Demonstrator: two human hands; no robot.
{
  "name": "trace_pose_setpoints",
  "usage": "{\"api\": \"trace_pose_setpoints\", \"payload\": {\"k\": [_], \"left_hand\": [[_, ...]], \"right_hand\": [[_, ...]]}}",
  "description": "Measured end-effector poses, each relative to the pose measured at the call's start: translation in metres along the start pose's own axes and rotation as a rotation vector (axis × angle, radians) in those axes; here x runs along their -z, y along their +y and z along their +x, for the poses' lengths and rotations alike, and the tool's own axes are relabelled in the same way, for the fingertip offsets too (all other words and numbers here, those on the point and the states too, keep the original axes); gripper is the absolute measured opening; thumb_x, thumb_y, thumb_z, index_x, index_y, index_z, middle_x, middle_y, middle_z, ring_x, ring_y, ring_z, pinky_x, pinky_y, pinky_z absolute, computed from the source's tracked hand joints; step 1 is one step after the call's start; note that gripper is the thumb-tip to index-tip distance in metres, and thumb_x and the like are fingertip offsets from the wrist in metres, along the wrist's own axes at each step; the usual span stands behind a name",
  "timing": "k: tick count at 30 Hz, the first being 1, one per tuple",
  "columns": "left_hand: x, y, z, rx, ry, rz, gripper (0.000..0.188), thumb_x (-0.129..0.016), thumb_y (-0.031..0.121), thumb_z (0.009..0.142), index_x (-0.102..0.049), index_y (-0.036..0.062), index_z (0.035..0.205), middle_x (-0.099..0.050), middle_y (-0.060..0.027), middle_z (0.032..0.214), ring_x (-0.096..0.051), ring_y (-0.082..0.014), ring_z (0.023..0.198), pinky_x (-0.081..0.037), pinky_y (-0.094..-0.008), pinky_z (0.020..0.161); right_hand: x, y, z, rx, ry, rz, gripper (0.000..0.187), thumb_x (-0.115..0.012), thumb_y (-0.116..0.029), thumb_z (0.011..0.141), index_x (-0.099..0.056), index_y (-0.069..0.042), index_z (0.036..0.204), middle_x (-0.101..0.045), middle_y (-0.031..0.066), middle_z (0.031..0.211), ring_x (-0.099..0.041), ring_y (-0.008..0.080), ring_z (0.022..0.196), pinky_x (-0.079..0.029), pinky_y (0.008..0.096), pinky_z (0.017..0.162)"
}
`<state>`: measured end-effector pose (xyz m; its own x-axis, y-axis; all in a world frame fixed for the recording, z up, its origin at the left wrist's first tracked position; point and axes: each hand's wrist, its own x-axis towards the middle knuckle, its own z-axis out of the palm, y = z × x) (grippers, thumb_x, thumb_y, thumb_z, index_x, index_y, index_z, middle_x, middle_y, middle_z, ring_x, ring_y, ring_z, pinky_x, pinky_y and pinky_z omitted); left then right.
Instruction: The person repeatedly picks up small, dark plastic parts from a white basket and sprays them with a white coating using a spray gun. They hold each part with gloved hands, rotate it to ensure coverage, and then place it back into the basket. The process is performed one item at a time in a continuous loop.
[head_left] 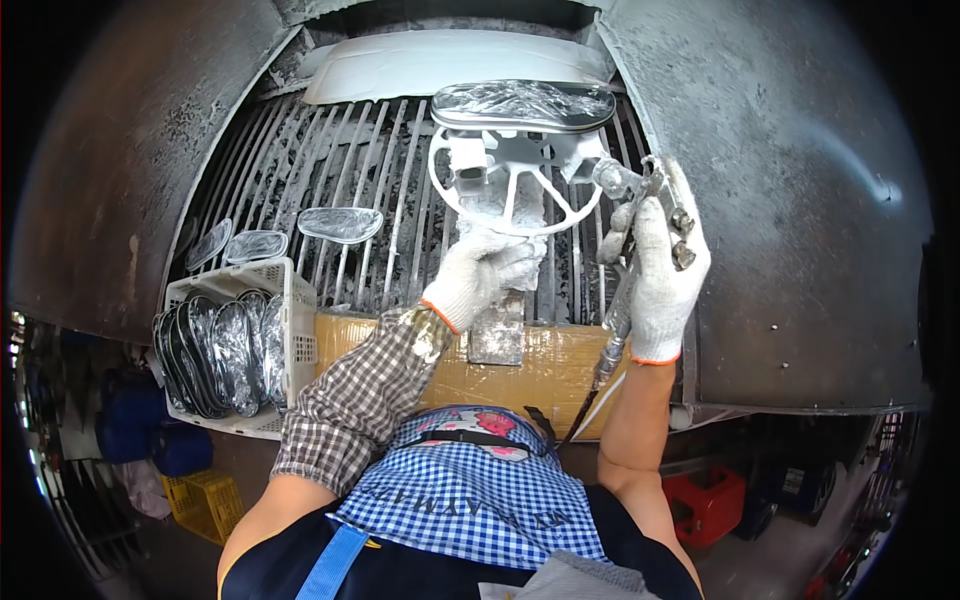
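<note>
Grasps spray gun [615,181] in right fingers [650,232], seemingly to face wheel stand [518,153], and curls left fingers [512,252] beside it, with hold unclear.

Wht knit-gloved L hand [470,280] + wht knit-gloved R hand [668,285], both w/ orange cuff edges [656,361]. Brn/wht checked cloth sleeve [350,405]. Blue/wht gingham cloth apron [480,515] w/ pink flowers [494,424], blk lettering. Wht round spoked stand [518,153]. Silver-gry metal spray gun [617,181]. Off-wht rect. plastic crate [301,345]. Yel plastic crate [203,504]. Red boxy plastic container [706,507].
</note>
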<state>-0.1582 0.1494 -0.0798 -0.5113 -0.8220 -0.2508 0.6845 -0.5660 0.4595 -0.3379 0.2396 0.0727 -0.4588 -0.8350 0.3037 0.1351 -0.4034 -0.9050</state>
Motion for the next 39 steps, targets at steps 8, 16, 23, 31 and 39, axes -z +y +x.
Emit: {"api": "trace_pose_setpoints", "payload": {"k": [8, 16, 23, 31, 39], "left_hand": [[-0.007, 0.011, -0.010, 0.029, 0.005, 0.033, 0.047, -0.058, 0.004, 0.100, -0.050, -0.0103, 0.144, -0.062, -0.0285, 0.139, -0.066, -0.0429, 0.125, -0.057, -0.0568, 0.109], [0.019, 0.017, -0.004, 0.016, 0.001, 0.064, 0.046, -0.060, 0.009, 0.101, -0.052, -0.0071, 0.144, -0.065, -0.0251, 0.136, -0.069, -0.0378, 0.121, -0.057, -0.0537, 0.108], [0.014, 0.027, -0.010, -0.022, -0.010, 0.102, 0.047, -0.063, 0.012, 0.101, -0.053, -0.0084, 0.142, -0.066, -0.0225, 0.136, -0.070, -0.0345, 0.119, -0.056, -0.0521, 0.109], [0.016, 0.041, -0.014, -0.083, 0.093, 0.097, 0.037, -0.063, 0.013, 0.100, -0.061, -0.0045, 0.133, -0.071, -0.0201, 0.122, -0.071, -0.0360, 0.111, -0.058, -0.0557, 0.105], [0.035, 0.066, -0.010, -0.116, 0.034, 0.122, 0.051, -0.062, 0.017, 0.097, -0.055, -0.0093, 0.141, -0.067, -0.0275, 0.132, -0.069, -0.0397, 0.120, -0.060, -0.0533, 0.104]], "right_hand": [[0.017, -0.004, 0.005, -0.004, 0.032, 0.029, 0.054, -0.061, -0.005, 0.109, -0.044, 0.004, 0.159, -0.069, 0.0070, 0.095, -0.059, 0.0057, 0.070, -0.051, 0.0222, 0.061], [0.030, -0.009, 0.009, 0.013, 0.069, -0.002, 0.055, -0.063, -0.008, 0.109, -0.044, 0.004, 0.159, -0.068, 0.0058, 0.094, -0.060, 0.0060, 0.072, -0.053, 0.0218, 0.063], [0.044, -0.013, 0.017, 0.054, 0.096, -0.090, 0.055, -0.063, -0.008, 0.108, -0.045, 0.005, 0.159, -0.068, 0.0058, 0.093, -0.060, 0.0060, 0.071, -0.052, 0.0212, 0.061], [0.044, -0.026, 0.004, 0.082, 0.118, -0.170, 0.055, -0.063, -0.007, 0.108, -0.044, 0.006, 0.159, -0.068, 0.0055, 0.097, -0.060, 0.0048, 0.076, -0.053, 0.0210, 0.063], [0.038, -0.028, -0.017, 0.002, 0.039, -0.100, 0.053, -0.062, -0.007, 0.108, -0.046, 0.005, 0.158, -0.069, 0.0056, 0.094, -0.061, 0.0062, 0.074, -0.053, 0.0230, 0.063]]}}
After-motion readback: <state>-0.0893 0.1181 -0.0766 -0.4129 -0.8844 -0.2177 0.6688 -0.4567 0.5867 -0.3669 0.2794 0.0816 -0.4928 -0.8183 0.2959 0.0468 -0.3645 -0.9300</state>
